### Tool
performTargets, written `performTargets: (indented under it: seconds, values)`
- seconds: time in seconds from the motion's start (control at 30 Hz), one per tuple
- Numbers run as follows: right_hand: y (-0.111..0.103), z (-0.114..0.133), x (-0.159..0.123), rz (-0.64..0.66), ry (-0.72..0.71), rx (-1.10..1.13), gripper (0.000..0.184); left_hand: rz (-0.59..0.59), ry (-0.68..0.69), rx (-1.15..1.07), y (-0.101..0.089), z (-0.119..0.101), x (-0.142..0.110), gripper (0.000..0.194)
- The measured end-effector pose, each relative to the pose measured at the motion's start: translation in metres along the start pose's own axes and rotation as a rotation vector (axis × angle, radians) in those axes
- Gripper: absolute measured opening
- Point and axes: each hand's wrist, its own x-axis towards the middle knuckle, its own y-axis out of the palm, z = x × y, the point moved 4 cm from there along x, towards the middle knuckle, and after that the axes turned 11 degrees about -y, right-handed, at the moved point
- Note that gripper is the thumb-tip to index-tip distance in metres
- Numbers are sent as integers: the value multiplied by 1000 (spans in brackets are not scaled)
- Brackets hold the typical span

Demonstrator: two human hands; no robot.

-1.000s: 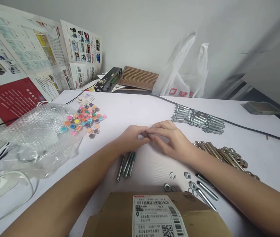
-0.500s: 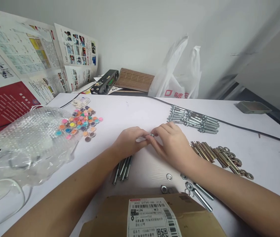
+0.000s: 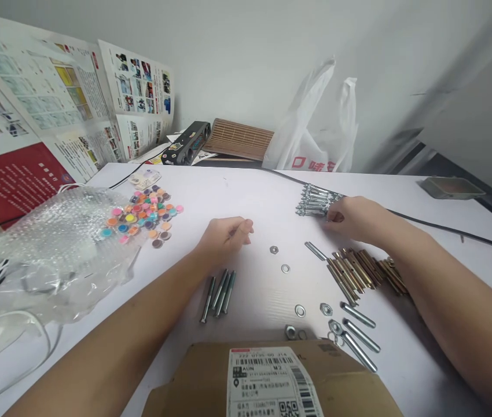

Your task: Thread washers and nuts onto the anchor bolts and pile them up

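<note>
My left hand rests near the middle of the white table, its fingers curled and the thumb pressed against them. Whatever they may hold is hidden. Over the back pile of silver expansion bolts, my right hand reaches down with bent fingers at the pile's near side. It covers the pile's right part, and I cannot make out what is in its fingertips. Between the hands lie a nut, a flat washer and a thin silver rod. Long dark bolts lie below my left hand.
Brass-coloured sleeves lie under my right forearm. Silver pins and a hex nut are by the cardboard box in front. Coloured discs and bubble wrap lie left; a plastic bag stands behind.
My hands have parted from a shared hold on a small metal piece. My right hand has moved back and right to the bolt pile; my left has stayed nearly in place, fingers curled more.
</note>
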Motion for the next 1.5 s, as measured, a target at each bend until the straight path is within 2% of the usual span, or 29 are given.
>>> performTargets:
  seconds: [0.1,0.2,0.3,0.37,0.47,0.53,0.6,0.67,0.73,0.8,0.9,1.0,1.07,1.2,1.37,1.5]
  values:
    - [7,-6,5,-25,2,1,22,-16,3,-11,0,0,1,46]
    - [5,-11,7,-49,5,-12,27,-16,-18,-17,-1,0,2,46]
    - [-3,-1,2,-87,4,-47,32,-41,-58,-69,-3,0,2,47]
    - [-10,25,-7,-154,-68,-61,32,-52,-85,-116,-3,0,2,48]
    - [-17,88,-30,-255,-350,48,32,-55,-115,-142,-4,2,3,49]
    - [-14,123,-44,-181,-487,172,33,-66,-103,-101,-7,3,3,51]
    - [-12,136,-51,-113,-503,216,34,-13,-41,-35,-11,1,3,47]
    - [-13,124,-51,-99,-409,177,35,154,80,75,-12,-9,0,36]
    - [-18,98,-46,-135,-248,79,33,361,205,295,-10,-23,-8,22]
    - [-25,72,-42,-153,-111,12,31,428,177,564,-11,-36,-17,21]
    - [-30,55,-36,-122,-42,18,31,399,-32,855,-11,-55,-34,30]
    - [-28,56,-32,-121,-46,14,33,438,-314,950,-5,-63,-50,13]
    - [-23,58,-28,-85,-73,11,34,457,-396,960,-1,-64,-57,4]
    - [-13,55,-23,9,-94,2,39,473,-401,998,8,-63,-61,10]
    - [-16,57,-25,20,-107,14,40,411,-332,1013,15,-62,-68,19]
    - [-20,63,-30,17,-129,32,38,421,-312,995,14,-60,-67,16]
